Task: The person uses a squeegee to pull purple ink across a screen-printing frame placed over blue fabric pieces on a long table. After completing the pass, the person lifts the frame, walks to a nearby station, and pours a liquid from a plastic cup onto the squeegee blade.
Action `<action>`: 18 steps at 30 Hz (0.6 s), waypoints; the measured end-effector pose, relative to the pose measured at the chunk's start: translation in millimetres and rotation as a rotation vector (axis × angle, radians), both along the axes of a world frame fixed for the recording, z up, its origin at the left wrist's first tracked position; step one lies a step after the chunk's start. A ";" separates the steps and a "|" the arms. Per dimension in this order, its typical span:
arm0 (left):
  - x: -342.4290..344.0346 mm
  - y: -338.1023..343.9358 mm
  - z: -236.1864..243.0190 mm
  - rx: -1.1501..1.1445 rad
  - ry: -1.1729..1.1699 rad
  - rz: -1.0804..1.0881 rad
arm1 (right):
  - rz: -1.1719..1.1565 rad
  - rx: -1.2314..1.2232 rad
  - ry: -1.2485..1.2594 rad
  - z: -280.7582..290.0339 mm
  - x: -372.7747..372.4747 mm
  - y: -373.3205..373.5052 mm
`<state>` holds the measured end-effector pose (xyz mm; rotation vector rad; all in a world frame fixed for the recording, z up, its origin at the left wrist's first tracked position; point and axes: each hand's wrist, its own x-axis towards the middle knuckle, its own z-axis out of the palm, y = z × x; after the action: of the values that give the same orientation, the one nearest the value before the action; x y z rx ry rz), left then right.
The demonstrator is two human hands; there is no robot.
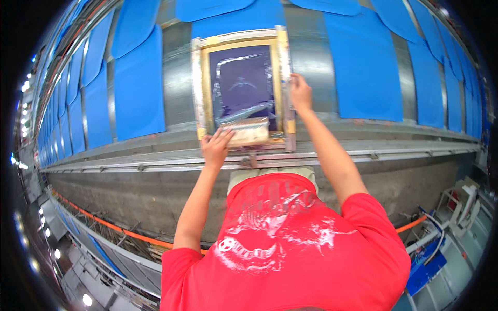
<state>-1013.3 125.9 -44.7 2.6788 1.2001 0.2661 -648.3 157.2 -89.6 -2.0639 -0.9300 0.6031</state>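
A rectangular printing screen frame [196,78], pale with a yellowish inner border, lies on the long metal table; dark purple mesh [239,90] fills it, with shiny streaks of paste near its edges and lower part. My left hand [216,145] holds a pale, slightly blurred squeegee [249,132] across the lower end of the screen, fingers over its top. My right hand [302,92] has its fingers curled on the frame's right side, above the squeegee's level.
Blue panels [363,72] lie in rows along the curving metal table [176,83] on both sides. A metal rail [337,157] runs along the near edge. Below are an orange strip [124,228] and, at lower right, white machinery [461,212] with hoses.
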 end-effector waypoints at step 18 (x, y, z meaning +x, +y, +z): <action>64.0 133.9 -5.8 -0.120 -0.054 -0.035 | 0.572 -0.115 -0.530 32.8 -74.8 -4.0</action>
<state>-949.2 259.9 -50.4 2.5699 1.1160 0.2512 -723.1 153.2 -56.8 -2.0954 -1.8670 0.3960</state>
